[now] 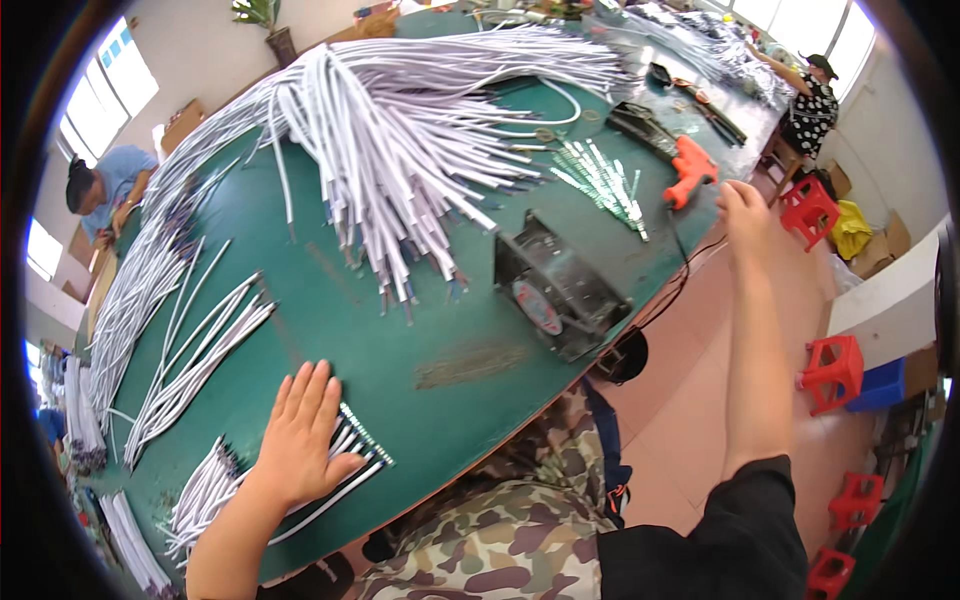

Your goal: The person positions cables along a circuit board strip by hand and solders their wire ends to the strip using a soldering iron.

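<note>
My left hand (305, 435) lies flat, fingers stretched, over a row of white cables (345, 490) near the table's front edge. A narrow strip with small light dots (368, 435) runs along the cable ends beside the thumb. My right hand (745, 212) is raised past the table's right edge, fingers drawn together; whatever they may hold is too small to make out. Closest to it is an orange-handled, gun-shaped tool (690, 172) with a dark cord. Thin green circuit-board strips (605, 188) lie to its left. A black square-framed fan (560, 290) stands between my hands.
A large heap of white cables (350, 120) arches over the green table (370, 345). Smaller cable bundles (205, 365) lie at left. Pliers-like tools (710, 110) rest at the far right. Red stools (832, 372) stand on the floor. One person (112, 190) works at left, another (812, 105) far right.
</note>
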The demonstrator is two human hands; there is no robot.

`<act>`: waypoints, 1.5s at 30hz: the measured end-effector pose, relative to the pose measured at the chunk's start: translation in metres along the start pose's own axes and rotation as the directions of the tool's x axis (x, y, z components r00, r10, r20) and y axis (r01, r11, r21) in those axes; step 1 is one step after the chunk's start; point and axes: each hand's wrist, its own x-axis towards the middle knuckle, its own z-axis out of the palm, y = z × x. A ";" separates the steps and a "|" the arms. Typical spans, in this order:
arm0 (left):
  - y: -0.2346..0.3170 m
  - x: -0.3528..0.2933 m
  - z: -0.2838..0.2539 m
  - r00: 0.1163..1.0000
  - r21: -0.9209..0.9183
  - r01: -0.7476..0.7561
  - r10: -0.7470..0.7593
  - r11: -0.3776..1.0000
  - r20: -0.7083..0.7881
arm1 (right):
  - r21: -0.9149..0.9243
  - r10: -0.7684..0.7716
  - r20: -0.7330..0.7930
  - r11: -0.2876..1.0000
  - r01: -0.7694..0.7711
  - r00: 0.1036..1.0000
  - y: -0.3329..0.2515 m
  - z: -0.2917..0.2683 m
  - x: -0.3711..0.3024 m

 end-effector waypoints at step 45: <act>0.064 -0.002 0.000 0.939 -0.128 -0.218 0.172 0.968 -0.300 | 0.304 0.196 0.744 0.752 -0.584 0.639 -0.131 -0.082 -0.319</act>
